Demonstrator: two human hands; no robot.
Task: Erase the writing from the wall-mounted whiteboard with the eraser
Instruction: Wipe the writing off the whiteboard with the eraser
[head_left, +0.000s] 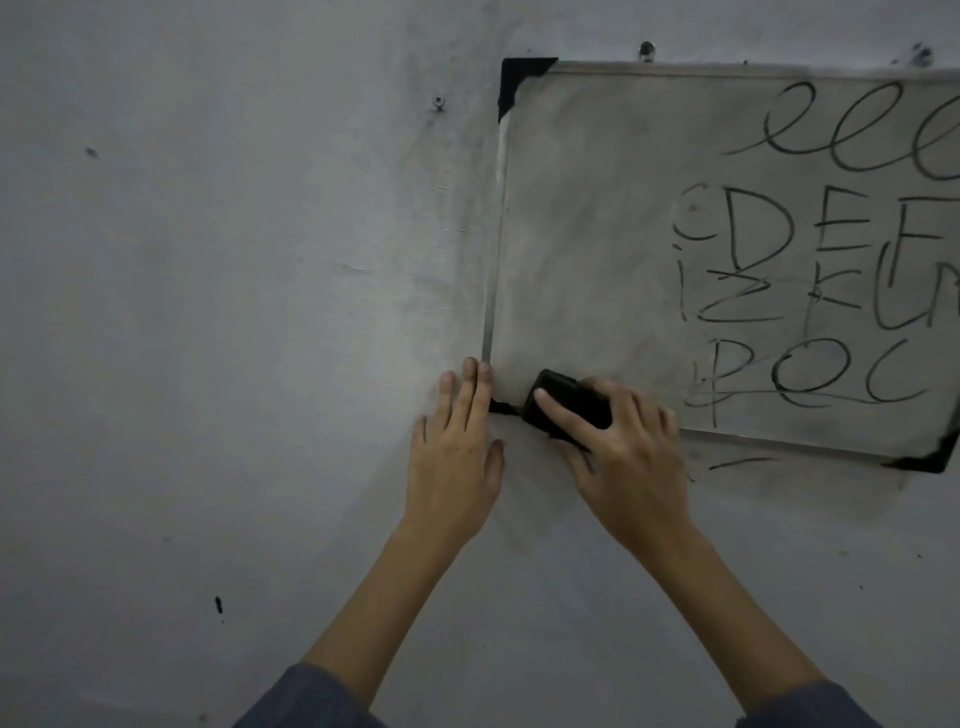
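A metal-framed whiteboard with black corner caps hangs on the wall at the upper right. Its left part is smudged grey without letters. Black writing, loops and block letters, covers the middle and right, cut off by the frame edge. My right hand grips a black eraser against the board's lower left corner. My left hand lies flat on the wall beside that corner, fingers straight, fingertips touching the board's left frame.
The grey wall is scuffed and marked. A screw sticks out left of the board and a hook sits above its top edge. A stray pen mark lies on the wall below the board.
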